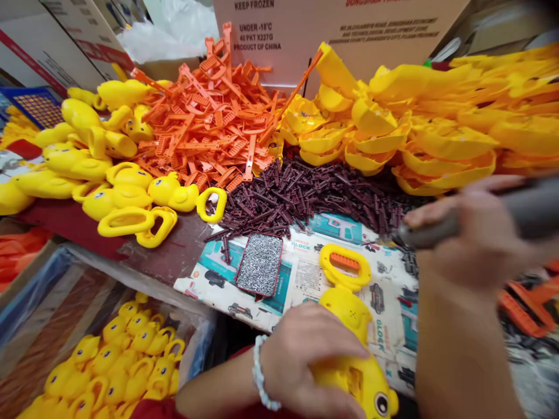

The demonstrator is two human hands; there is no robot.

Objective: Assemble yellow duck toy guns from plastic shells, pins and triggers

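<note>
Cluttered workbench, heaped plastic parts, cardboard boxes behind.
Left hand grips yellow duck toy at near edge, body partly hidden. Right hand clasps blurred grey tool, cut off at frame.

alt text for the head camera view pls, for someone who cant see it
The left hand presses a yellow duck toy onto the table while the right hand grips a grey power tool. Behind lie a tray of screws, dark pins, orange strips and yellow shells.
</note>
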